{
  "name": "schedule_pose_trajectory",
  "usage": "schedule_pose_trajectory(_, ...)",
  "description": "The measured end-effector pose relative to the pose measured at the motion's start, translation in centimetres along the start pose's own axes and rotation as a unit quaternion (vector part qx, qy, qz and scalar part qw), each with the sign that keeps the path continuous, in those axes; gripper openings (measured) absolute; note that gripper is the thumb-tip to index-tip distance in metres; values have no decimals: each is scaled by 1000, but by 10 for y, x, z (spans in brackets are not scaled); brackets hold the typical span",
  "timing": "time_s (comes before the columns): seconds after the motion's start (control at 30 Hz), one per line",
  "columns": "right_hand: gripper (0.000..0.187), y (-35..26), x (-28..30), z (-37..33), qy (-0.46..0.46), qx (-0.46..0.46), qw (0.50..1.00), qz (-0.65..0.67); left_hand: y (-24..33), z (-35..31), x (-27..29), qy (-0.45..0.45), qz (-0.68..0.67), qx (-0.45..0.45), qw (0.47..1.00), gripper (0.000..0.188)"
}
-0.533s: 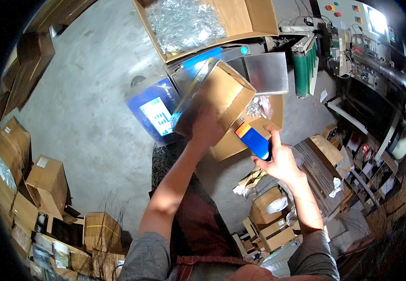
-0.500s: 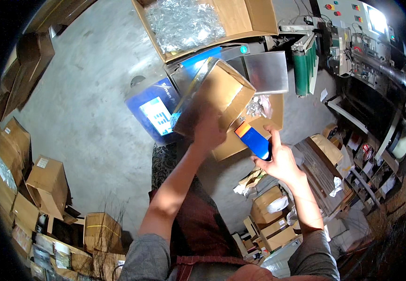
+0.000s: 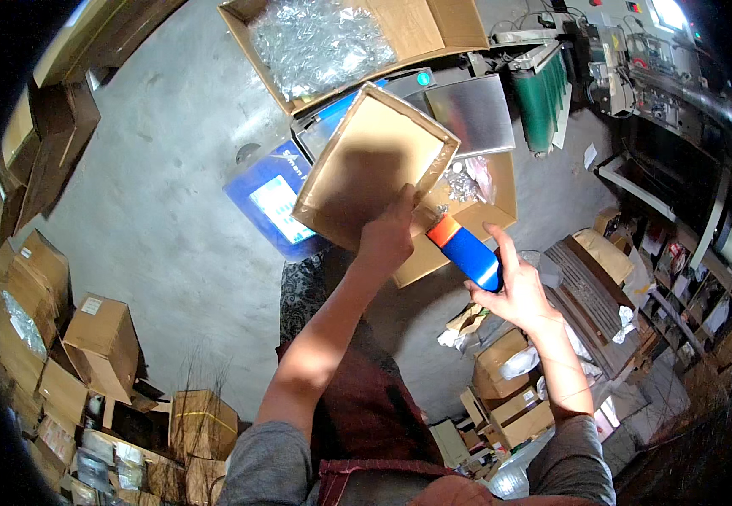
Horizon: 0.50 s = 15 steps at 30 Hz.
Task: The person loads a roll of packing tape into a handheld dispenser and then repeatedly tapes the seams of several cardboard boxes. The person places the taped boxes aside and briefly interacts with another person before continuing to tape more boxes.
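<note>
My left hand (image 3: 388, 239) grips the near edge of a shallow brown cardboard tray (image 3: 372, 165), held up and tilted with its empty inside facing me. My right hand (image 3: 513, 287) holds a blue tool with an orange end (image 3: 465, 250), the orange end pointing at the tray's lower right corner. Beneath the tray lies an open cardboard box (image 3: 475, 215) with small shiny bits in clear bags (image 3: 465, 180).
A big open carton of clear plastic bags (image 3: 324, 38) sits at the top. A blue container with a label (image 3: 271, 201) stands left of the tray. A metal plate (image 3: 471, 112) and a green conveyor machine (image 3: 543, 88) are to the right. Stacked cartons (image 3: 104, 341) line the left.
The tray has tipped to show its open inside more squarely. My right hand with the blue tool has shifted slightly closer to the tray's corner.
</note>
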State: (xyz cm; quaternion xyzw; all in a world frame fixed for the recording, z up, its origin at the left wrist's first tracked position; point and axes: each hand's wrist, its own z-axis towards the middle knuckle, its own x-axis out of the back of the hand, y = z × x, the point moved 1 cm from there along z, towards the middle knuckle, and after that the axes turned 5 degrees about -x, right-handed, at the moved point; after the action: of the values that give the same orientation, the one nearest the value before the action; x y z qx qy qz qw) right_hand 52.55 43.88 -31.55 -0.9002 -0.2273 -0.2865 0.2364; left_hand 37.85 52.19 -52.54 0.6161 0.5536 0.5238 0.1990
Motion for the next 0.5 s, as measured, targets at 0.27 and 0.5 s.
schedule_pose_trajectory(0.27, 78, -21, 33, -14, 18, 109, 993, -49, 32, -23, 71, 25, -100, -2, 995, 40)
schedule_pose_trajectory(0.5, 78, -30, 33, -13, -13, 89, 995, -51, 47, -35, 103, -40, -517, 47, 854, 29)
